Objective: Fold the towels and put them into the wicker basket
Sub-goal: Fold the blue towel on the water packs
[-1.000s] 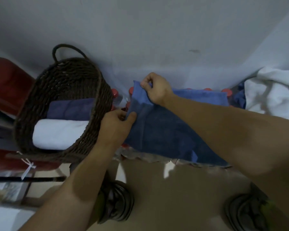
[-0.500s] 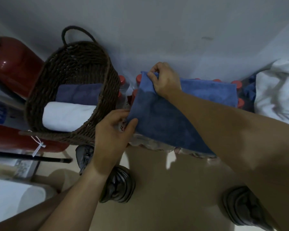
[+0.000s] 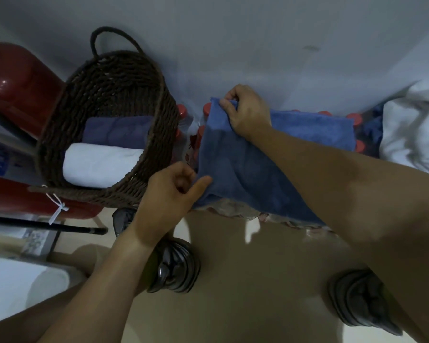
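Blue towel (image 3: 245,169) apparently pinched between left hand (image 3: 170,191) and right hand (image 3: 248,112)

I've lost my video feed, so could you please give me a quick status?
Both hands, left and right, pinch the blue towel's left corners. Two folded towels in basket. Nothing blocks it.

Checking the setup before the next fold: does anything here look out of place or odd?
The blue towel is being folded on top of a pack of red-capped bottles, not a flat surface, with its near edge overhanging. The wicker basket also sits tilted. Nothing looks spilled or damaged.
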Demonstrator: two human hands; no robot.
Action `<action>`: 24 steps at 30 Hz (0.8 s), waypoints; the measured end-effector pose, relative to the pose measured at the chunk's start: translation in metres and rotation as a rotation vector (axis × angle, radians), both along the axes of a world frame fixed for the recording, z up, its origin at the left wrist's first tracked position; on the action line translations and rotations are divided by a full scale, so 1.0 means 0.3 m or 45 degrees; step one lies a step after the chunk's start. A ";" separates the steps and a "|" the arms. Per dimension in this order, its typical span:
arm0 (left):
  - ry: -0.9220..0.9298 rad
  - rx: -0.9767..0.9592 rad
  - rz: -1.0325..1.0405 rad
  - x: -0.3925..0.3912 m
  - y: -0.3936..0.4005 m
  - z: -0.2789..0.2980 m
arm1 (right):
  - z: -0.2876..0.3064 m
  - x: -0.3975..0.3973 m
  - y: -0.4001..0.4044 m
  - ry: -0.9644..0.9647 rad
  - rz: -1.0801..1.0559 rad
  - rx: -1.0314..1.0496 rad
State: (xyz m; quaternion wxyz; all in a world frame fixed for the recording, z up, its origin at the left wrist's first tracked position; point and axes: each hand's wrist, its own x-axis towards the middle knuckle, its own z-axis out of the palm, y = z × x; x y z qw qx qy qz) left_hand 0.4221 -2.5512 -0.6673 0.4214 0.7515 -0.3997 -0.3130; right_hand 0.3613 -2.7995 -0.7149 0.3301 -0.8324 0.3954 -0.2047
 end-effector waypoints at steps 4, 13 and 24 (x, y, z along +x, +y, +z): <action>0.218 0.155 -0.177 0.017 0.052 -0.025 | -0.002 0.001 0.002 0.001 -0.015 -0.007; 0.920 -0.176 0.139 0.018 0.099 0.025 | -0.005 0.008 -0.006 -0.001 -0.033 0.031; 0.070 0.177 -0.047 0.013 0.137 -0.018 | -0.007 0.010 -0.004 0.007 -0.084 0.025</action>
